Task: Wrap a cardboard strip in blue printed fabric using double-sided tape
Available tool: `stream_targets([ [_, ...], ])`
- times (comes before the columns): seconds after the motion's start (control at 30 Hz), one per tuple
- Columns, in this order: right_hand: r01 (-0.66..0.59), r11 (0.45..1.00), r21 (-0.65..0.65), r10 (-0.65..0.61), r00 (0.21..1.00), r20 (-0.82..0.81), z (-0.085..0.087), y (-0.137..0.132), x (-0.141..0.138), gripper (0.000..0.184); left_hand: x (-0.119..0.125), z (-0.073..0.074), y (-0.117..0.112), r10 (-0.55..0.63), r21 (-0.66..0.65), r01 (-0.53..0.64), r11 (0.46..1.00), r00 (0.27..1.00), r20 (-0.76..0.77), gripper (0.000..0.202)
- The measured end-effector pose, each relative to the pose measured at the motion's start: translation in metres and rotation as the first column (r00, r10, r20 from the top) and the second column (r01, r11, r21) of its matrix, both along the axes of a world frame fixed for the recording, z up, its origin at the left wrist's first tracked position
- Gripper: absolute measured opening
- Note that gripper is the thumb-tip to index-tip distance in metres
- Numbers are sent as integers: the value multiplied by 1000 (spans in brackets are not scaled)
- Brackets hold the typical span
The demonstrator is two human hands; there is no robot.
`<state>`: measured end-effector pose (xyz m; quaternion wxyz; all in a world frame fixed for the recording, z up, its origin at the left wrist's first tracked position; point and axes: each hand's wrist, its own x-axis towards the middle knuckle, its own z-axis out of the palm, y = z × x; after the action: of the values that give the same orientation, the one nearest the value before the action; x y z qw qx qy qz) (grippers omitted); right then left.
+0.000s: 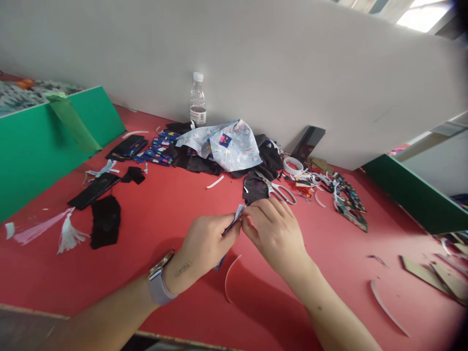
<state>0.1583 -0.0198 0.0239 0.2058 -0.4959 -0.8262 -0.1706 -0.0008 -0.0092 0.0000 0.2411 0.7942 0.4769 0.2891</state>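
Note:
In front of me, my left hand (208,239) is closed around a small folded piece of dark fabric, mostly hidden by the fingers. A white strip (239,211) sticks up at its edge, between thumb and forefinger. Some blue patterned cloth (220,263) peeks out below that hand. Meeting it from the right, my right hand (274,226) pinches the end of the white strip with thumb and forefinger. Just beyond the right fingers lie scissors (282,193) with pale handles, partly over a black fabric piece (255,187).
A light-blue printed cloth (236,146) tops a dark fabric heap, with a plastic bottle (198,100) behind it. A phone (310,141) leans on the grey wall near a tape roll (293,165). Black fabric pieces (106,222) and tassels (71,234) lie left. Green dividers (54,146) flank the red table.

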Motion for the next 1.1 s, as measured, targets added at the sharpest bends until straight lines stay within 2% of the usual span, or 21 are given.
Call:
stream_targets([
  [0.47, -58, 994, -93, 40, 983, -178, 0, 4, 3, 13, -1, 3, 1, 4, -35, -3, 999, 1000, 25, 35],
  [0.73, -13, 998, 58, 17, 998, -68, 1, 4, 6, 14, 4, 5, 6, 14, 42, -14, 999, 1000, 2, 32],
  [0.87, 10, 999, 42, -5, 994, -111, 4, 5, 12, 14, 9, 12, 11, -23, 101, 27, 995, 999, -38, 31],
  [1.1, 47, 999, 24, -42, 981, -190, 17, 9, 28, 14, 25, 39, 26, -86, 148, 105, 983, 987, -133, 32],
])
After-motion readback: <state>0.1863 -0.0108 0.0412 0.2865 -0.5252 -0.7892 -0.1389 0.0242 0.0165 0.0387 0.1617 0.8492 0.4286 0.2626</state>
